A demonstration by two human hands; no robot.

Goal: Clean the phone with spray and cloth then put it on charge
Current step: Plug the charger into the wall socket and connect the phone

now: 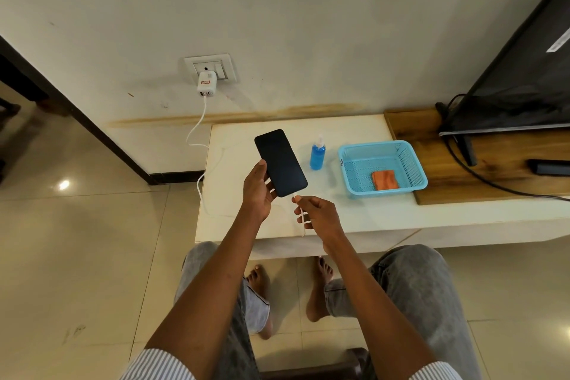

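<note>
My left hand (257, 191) holds a black phone (280, 160) by its lower left edge, screen up and dark, above the white table (354, 216). My right hand (317, 213) pinches the plug end of a white charging cable (202, 176) right at the phone's bottom edge. The cable runs back to a white charger (206, 86) plugged into the wall socket (212, 66). A blue spray bottle (317, 154) stands upright just right of the phone. An orange cloth (384, 179) lies folded inside a light blue basket (347, 160).
A black TV (518, 77) stands on a wooden board (431, 176) at the right, with a black cable trailing and a dark remote (549, 167) beside it. My knees and bare feet are under the table's front edge. Tiled floor spreads to the left.
</note>
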